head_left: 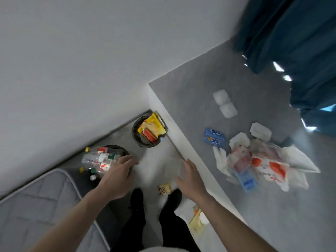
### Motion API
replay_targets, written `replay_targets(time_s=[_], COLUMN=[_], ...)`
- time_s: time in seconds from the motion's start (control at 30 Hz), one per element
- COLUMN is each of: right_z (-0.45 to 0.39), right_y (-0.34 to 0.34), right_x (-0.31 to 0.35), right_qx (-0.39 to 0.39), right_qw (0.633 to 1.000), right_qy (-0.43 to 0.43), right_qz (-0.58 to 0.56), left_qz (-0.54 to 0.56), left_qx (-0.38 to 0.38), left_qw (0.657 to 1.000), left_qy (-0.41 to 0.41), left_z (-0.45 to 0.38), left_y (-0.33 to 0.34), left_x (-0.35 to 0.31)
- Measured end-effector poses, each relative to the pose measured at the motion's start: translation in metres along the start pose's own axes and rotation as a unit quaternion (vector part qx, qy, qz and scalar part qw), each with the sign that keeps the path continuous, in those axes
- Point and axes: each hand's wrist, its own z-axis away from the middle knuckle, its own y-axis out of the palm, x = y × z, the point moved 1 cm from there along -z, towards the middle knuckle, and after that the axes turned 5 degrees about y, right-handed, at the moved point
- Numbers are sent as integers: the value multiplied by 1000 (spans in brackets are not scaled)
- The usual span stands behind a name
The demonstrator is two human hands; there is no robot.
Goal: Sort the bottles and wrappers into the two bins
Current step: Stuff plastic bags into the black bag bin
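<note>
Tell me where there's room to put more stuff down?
Bare grey top between the white packs and its near edge. Bare floor between the two bins. Crowded: the wrapper pile, and both bins look full.

Bottle bin rim mostly hidden behind bottles, perhaps black.
</note>
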Motion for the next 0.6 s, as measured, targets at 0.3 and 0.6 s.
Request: replay_targets(time_s=[0.3,0.6], right_z=[73,74], right_y=[-109,-169], right_x=[-74,-115], right_qx=[-82,-164], right_qw=[993,956], right_qy=[24,108], right_qz=[-79,-219], left_qz=[-2,-82], left_qx=[-18,53], left_qw=[999,984], left_qy=[43,152], left_z=[16,-96], left_y=[-15,-37], left_x=[-123,-212])
